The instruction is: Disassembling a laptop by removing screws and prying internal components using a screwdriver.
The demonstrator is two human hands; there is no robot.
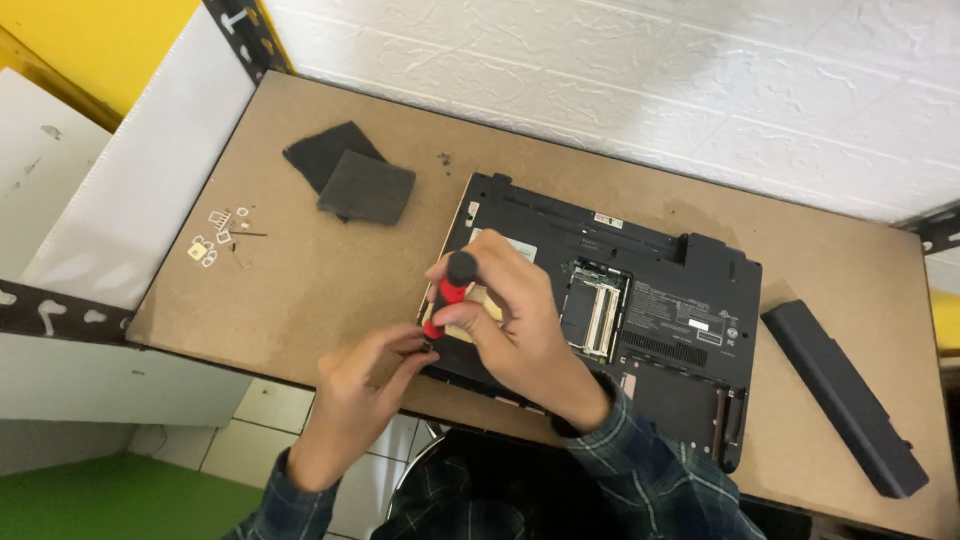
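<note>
A black laptop [655, 300] lies upside down on a brown table [330, 270], its bottom covers off and an open bay showing a green memory board [598, 312]. My right hand [515, 325] grips a red and black screwdriver [447, 292], held upright over the laptop's near left corner. My left hand [365, 385] pinches the screwdriver's tip end at that corner with thumb and fingers. Both forearms wear dark plaid sleeves.
Two dark cover panels [350, 178] lie stacked at the table's back left. Small screws and little metal parts [222, 238] sit near the left edge. A long black battery [843, 396] rests at the right. A white brick wall [700, 70] stands behind.
</note>
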